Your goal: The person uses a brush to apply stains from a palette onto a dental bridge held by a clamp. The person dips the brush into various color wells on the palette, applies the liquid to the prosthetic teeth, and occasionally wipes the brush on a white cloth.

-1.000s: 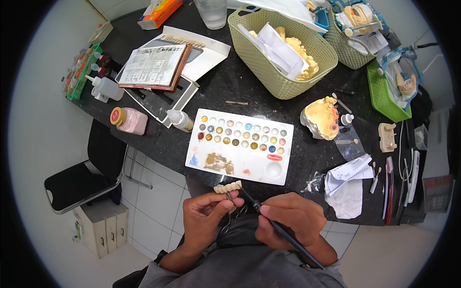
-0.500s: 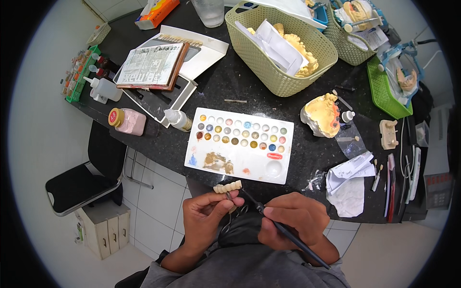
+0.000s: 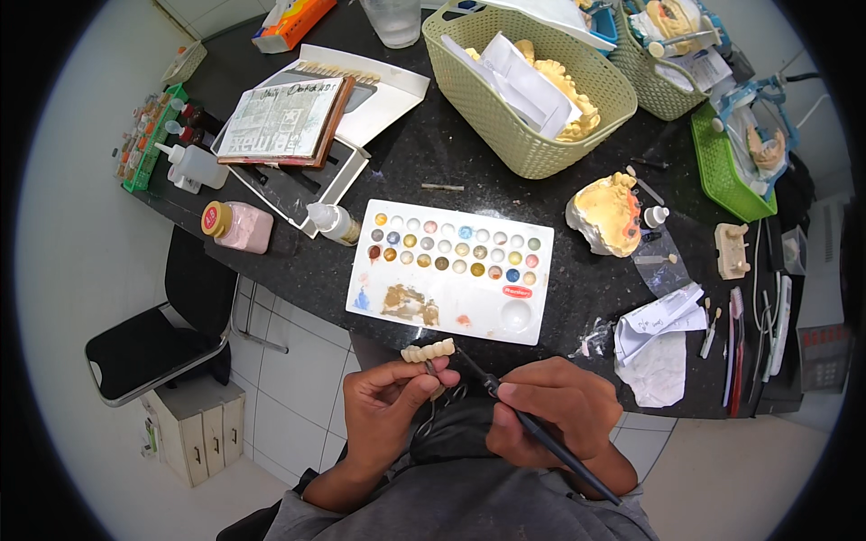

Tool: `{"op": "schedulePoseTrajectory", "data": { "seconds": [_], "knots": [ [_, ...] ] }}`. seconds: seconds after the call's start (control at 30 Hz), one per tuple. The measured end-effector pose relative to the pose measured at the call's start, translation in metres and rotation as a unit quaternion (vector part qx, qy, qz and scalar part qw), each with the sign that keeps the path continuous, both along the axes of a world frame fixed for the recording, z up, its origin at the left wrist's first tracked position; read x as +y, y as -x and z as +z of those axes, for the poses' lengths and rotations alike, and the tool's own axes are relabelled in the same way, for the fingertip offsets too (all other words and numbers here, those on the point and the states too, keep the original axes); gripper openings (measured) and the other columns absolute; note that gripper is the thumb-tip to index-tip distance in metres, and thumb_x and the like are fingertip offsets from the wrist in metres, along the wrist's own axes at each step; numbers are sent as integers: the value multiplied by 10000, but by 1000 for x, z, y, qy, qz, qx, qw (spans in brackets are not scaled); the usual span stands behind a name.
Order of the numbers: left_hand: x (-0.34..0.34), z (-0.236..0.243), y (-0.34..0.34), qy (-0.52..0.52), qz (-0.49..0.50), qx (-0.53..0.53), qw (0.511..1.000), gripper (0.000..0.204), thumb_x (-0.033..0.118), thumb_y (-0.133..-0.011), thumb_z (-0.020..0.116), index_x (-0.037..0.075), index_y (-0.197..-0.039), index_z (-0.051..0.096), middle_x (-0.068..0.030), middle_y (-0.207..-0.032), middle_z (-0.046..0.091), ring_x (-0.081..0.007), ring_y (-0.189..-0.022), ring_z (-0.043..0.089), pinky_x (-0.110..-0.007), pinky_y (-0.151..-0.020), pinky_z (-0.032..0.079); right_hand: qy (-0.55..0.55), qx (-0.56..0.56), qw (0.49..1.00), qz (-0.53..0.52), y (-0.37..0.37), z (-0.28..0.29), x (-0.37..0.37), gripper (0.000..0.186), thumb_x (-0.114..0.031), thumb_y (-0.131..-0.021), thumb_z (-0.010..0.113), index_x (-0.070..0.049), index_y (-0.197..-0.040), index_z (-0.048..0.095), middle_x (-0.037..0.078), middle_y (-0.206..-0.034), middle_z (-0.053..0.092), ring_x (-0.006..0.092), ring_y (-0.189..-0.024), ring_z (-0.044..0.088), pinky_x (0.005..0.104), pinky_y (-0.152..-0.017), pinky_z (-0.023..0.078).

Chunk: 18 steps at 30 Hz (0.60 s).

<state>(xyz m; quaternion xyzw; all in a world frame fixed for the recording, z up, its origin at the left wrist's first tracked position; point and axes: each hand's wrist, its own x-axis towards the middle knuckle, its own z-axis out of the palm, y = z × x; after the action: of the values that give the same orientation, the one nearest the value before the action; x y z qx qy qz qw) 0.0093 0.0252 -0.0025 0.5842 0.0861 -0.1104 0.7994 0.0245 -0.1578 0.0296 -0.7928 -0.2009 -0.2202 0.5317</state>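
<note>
Dental bridge [image 3: 428,351] pinched in left hand [image 3: 390,410], right hand [image 3: 550,410] gripping brush [image 3: 532,424] beside it

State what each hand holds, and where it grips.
Left hand: a tooth bridge, pinched from below. Right hand: a dark brush, mid-handle.

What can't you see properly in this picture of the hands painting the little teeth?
- Head view: the brush tip, too small to see whether it touches the row of teeth.
- What the left hand grips the teeth with, hidden by its fingers.
- Things deep in the green basket, covered by papers.
- The glass, cut off by the top edge.
</note>
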Motion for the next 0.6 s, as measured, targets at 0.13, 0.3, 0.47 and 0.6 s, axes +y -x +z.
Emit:
{"op": "schedulePoseTrajectory", "data": {
  "seconds": [0.13,0.3,0.47,0.6],
  "knots": [
    [-1,-1,0,5,10,-4,1000,150,17,-846,636,-81,-958,638,-163,-921,667,-205,-840,662,-301,-791,533,-7,4,1000,10,2,0,-1,239,0,-644,704,-12,-870,630,93,-750,650,189,-574,637,248,-496,522],
    [1,0,-1,19,-10,4,1000,171,17,-875,601,-85,-1009,627,-176,-926,675,-202,-859,667,-291,-807,532,-65,2,998,-26,1,-2,2,212,2,-654,697,-14,-853,625,94,-727,654,179,-562,637,242,-478,513],
    [2,0,-1,19,-12,-1,1000,189,40,-879,604,-84,-1020,624,-171,-899,680,-193,-842,668,-289,-803,534,-58,6,998,-8,0,-1,1,224,9,-656,702,-15,-865,624,95,-732,655,178,-565,640,242,-481,512],
    [1,-2,0,16,-7,-2,1000,186,42,-879,605,-83,-1016,627,-169,-894,681,-190,-842,668,-289,-801,535,-55,4,998,4,-1,0,0,233,14,-655,706,-14,-872,624,96,-735,656,181,-573,642,242,-487,513]
  ]
}}
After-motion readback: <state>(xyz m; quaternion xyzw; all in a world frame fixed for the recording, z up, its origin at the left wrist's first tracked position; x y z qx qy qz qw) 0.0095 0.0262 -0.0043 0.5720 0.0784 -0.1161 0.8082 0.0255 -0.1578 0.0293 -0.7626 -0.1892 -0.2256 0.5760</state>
